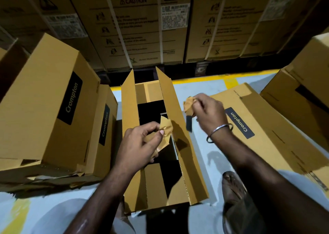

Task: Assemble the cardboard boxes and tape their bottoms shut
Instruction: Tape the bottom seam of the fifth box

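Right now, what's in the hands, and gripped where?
Each holds a crumpled scrap of brown tape. The left hand pinches its left tape scrap at mid-piece; the right hand pinches its right tape scrap by one end.

I'm looking at a warehouse floor: across the top of the frame stand large strapped cartons (142, 25) printed with CAUTION and handling pictograms, a yellow floor line (204, 80) runs mid-frame on the pale grey floor (199, 91), and Crompton-branded boxes (49, 98) fill the left.
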### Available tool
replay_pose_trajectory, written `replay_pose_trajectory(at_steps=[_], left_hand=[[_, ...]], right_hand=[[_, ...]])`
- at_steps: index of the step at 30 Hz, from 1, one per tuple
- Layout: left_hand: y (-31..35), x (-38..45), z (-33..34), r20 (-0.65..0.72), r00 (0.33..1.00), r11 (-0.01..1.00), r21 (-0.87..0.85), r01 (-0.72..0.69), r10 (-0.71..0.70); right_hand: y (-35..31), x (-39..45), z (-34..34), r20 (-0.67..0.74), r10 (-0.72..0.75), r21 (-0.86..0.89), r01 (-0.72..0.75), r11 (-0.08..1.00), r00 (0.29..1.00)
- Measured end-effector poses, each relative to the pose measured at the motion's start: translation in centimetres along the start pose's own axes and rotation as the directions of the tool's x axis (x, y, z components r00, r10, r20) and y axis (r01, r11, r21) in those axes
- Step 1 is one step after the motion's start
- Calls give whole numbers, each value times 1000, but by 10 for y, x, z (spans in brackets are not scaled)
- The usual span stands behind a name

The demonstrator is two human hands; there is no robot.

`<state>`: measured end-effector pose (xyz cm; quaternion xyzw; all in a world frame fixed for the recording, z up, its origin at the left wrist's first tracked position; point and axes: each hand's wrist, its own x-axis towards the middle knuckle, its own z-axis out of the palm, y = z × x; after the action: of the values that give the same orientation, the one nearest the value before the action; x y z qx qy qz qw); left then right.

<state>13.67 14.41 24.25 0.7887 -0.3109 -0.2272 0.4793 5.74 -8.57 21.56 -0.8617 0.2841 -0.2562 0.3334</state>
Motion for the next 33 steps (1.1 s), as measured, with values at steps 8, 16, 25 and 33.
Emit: replay_pose_trajectory(at_steps=[8, 16, 25, 33], left_hand=[[-17, 2, 0, -155, 975, 930, 355, -96, 160], [-12, 3, 3, -230, 933, 854, 504, -128, 275], [0, 3, 12, -223, 885, 736, 654, -174, 408], [4, 3, 21, -130, 863, 531, 829, -175, 488]], right_hand=[[-19, 4, -25, 289, 349, 659, -449, 603, 892], [-32, -6, -11, 459, 374, 739, -580, 342, 805], [-38, -16, -2, 541, 324, 664, -631, 401, 776], [-56, -26, -10, 556, 392, 338, -630, 699, 733]])
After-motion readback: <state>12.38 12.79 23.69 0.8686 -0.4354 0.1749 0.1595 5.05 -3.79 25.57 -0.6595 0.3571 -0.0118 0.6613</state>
